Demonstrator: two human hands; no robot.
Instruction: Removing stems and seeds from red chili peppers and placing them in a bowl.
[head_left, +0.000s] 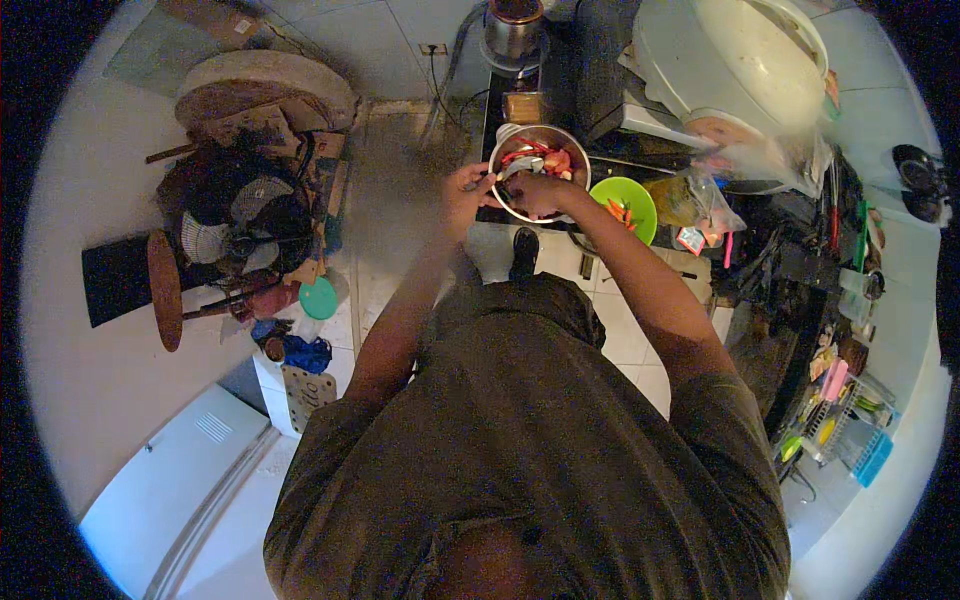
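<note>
A round metal pot (580, 146) stands at the counter's front edge, holding red chillies (517, 154), pieces of what looks like tomato (557, 160) and a shiny pale object (525, 166), perhaps a spoon or blade. My left hand (466, 191) is at the pot's left rim, thumb over it. Something small and dark shows between its fingers, too blurred to name. Inside the pot is my right hand (534, 193), reaching down over the near rim; its fingertips are partly hidden. Right of the pot, a lime-green bowl (639, 201) contains orange-red chillies (621, 214) and green ones.
Behind the pot sit a clear container (522, 108) and a metal pot on a burner (514, 34). Plastic bags (709, 199) and a large white tub (712, 67) crowd the right. A fan (240, 232) stands left; a dish rack (836, 420) lies far right.
</note>
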